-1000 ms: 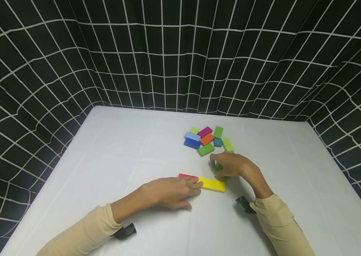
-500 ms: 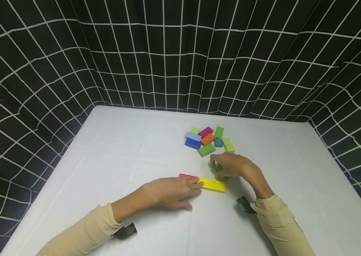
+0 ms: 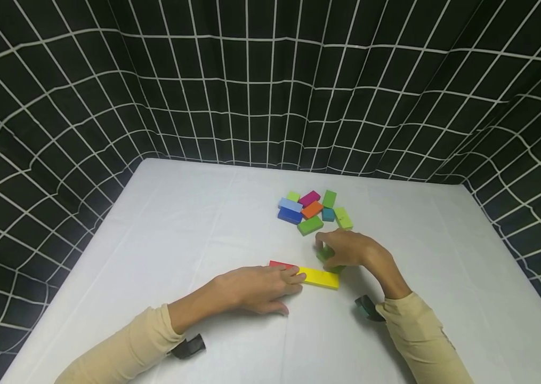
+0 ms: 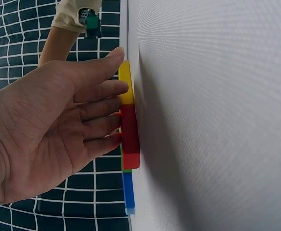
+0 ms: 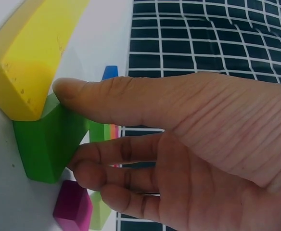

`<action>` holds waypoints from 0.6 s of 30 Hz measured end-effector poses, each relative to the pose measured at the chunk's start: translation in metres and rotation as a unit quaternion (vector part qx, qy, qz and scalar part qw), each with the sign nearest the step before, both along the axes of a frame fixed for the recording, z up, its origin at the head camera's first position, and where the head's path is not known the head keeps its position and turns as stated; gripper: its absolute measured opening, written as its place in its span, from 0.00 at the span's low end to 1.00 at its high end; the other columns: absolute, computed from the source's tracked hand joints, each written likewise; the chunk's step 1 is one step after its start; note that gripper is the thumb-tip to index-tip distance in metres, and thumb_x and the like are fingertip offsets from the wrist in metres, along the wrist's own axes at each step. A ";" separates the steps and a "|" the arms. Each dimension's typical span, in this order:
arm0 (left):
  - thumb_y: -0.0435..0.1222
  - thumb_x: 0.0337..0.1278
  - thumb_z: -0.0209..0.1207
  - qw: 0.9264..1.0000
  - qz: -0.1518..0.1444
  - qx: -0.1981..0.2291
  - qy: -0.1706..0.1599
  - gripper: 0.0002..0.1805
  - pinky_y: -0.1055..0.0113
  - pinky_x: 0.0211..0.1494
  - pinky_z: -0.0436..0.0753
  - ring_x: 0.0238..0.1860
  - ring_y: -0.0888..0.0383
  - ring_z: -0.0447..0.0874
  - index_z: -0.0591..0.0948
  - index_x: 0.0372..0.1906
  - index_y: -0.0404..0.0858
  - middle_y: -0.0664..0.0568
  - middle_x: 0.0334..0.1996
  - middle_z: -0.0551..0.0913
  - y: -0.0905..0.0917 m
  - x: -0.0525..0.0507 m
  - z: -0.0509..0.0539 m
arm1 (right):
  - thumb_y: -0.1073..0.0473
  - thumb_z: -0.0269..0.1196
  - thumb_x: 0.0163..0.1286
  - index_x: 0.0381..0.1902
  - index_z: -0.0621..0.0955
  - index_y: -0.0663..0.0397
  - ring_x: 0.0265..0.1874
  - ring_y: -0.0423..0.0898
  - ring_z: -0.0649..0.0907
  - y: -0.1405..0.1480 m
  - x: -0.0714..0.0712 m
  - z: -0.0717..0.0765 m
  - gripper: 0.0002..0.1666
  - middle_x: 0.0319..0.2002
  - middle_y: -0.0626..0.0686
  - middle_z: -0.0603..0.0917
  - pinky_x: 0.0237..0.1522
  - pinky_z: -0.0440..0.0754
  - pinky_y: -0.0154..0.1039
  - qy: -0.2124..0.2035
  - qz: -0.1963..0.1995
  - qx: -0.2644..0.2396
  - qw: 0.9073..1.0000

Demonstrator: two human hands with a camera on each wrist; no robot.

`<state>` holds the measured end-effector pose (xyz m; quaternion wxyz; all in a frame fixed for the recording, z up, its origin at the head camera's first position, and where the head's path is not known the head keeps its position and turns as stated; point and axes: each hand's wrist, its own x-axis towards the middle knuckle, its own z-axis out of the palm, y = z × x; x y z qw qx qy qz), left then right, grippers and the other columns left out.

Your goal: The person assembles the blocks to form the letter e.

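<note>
In the head view, a red block [image 3: 281,264] and a yellow block [image 3: 320,277] lie end to end in a row on the white table. My left hand [image 3: 256,288] rests across them, its fingers nearly straight and touching their tops; the left wrist view shows the red block [image 4: 130,130] by the fingertips. Beyond the row's right end, my right hand [image 3: 349,248] pinches a green block [image 3: 326,255] between thumb and fingers. The right wrist view shows that green block [image 5: 51,139] on the table against the yellow block [image 5: 30,62]. Fingers hide part of each row block.
Farther back lies a loose cluster, including a dark blue block [image 3: 290,215], an orange block [image 3: 312,209] and another green block [image 3: 311,225]. A magenta block [image 5: 73,206] sits close to the right fingers. Black grid-patterned curtain [image 3: 270,80] surrounds the table [image 3: 179,213].
</note>
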<state>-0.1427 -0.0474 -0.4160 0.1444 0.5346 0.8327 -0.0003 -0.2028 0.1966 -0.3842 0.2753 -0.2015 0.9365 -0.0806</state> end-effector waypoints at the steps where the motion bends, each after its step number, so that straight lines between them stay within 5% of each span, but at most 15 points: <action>1: 0.54 0.73 0.60 1.000 0.000 0.000 -0.001 0.28 0.62 0.81 0.71 0.83 0.57 0.63 0.76 0.70 0.47 0.55 0.80 0.68 0.000 0.000 0.000 | 0.57 0.74 0.65 0.51 0.81 0.48 0.35 0.46 0.78 0.000 0.000 0.000 0.19 0.33 0.48 0.80 0.37 0.79 0.37 0.000 0.000 -0.001 1.000; 18: 0.54 0.73 0.60 1.000 -0.001 0.002 0.001 0.28 0.64 0.82 0.69 0.83 0.57 0.62 0.76 0.70 0.47 0.55 0.80 0.68 0.000 0.000 -0.002 | 0.53 0.72 0.69 0.60 0.81 0.49 0.33 0.45 0.79 0.004 -0.001 0.002 0.24 0.36 0.50 0.83 0.35 0.80 0.37 0.010 -0.012 -0.012 1.000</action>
